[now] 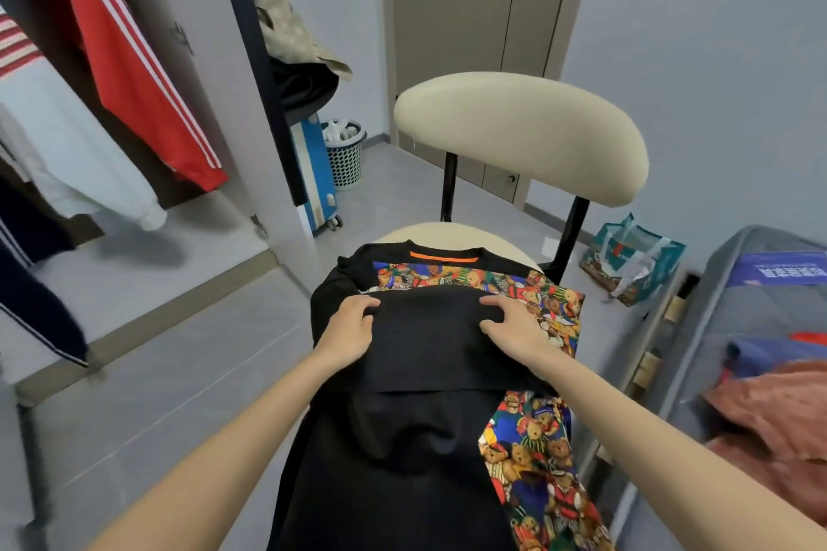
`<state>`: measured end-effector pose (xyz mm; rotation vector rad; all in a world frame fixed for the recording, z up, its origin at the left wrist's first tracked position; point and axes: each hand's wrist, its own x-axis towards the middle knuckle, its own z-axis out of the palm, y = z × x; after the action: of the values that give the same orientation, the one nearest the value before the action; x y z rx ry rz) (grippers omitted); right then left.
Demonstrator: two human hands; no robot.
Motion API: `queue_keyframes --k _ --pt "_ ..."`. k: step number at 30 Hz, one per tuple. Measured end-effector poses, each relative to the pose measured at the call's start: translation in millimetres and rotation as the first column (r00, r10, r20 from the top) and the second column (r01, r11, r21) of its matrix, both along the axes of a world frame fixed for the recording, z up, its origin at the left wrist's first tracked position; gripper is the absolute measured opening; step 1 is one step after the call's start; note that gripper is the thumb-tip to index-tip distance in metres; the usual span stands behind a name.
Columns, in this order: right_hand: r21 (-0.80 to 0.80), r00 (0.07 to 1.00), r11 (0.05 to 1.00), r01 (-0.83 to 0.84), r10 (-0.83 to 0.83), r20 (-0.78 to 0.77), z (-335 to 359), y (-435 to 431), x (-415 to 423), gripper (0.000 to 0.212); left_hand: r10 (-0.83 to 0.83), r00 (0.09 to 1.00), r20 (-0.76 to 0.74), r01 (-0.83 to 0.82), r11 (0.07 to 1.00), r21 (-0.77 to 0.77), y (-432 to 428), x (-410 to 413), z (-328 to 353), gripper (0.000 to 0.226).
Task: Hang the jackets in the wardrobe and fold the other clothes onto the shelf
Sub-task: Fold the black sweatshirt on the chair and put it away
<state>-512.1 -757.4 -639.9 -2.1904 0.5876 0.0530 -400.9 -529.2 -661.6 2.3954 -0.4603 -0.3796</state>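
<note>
Black shirt (425, 349), bear-print trim, lies on chair (523, 134) seat, frame 6 o'clock. Left hand (349, 327) pinches fold edge at shirt's 9 o'clock; right hand (514, 322) at 3 o'clock, fingers curled, seemingly pinching too.

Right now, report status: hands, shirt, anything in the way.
Left hand and right hand grip shirt at folded edge. Shirt half-folded on chair. Nothing on top of it.

Both bare arms reach forward, side by side, to the black shirt (427, 344). The left hand (351, 329) grips the shirt's folded edge on its left, fingers curled over the top. The right hand (514, 324) pinches the same fold on its right, thumb below the fingers.
</note>
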Motion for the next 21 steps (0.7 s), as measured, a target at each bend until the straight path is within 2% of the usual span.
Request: queue_keyframes --k 5,9,13,15,17,19,21 --pt "-0.003 0.993 0.993 -0.116 0.116 0.0 -16.6 14.6 59.3 0.046 -0.098 0.993 0.073 0.086 0.985 0.152 5.5 48.9 -18.9 0.037" --pt "0.002 0.99 0.993 -0.122 0.122 -0.071 -38.0 21.4 97.8 0.042 -0.265 0.955 0.134 0.209 0.92 0.332 9.0 77.4 -31.6 0.042" --pt "-0.102 0.971 0.987 -0.126 0.102 -0.216 -57.2 20.9 120.2 0.047 -0.44 0.878 0.186 0.283 0.792 0.54 10.6 105.0 -30.9 0.045" --pt "-0.17 0.952 0.977 -0.127 0.072 -0.296 -63.8 20.1 124.9 0.052 -0.499 0.851 0.163 0.298 0.716 0.631 12.8 115.6 -27.6 0.035" --pt "-0.158 0.94 0.983 -0.096 0.037 -0.338 -66.0 19.1 125.7 0.056 -0.528 0.842 0.11 0.326 0.661 0.676 15.9 122.6 -24.2 0.034" --pt "-0.08 0.947 0.994 -0.071 0.042 -0.317 -63.5 16.9 123.3 0.051 -0.532 0.839 0.112 0.335 0.668 0.665 19.6 126.9 -16.8 0.032" --pt "0.052 0.972 0.998 -0.019 0.031 -0.233 -58.4 13.4 120.5 0.039 -0.458 0.876 0.149 0.315 0.779 0.543 24.2 132.2 -3.2 0.022"
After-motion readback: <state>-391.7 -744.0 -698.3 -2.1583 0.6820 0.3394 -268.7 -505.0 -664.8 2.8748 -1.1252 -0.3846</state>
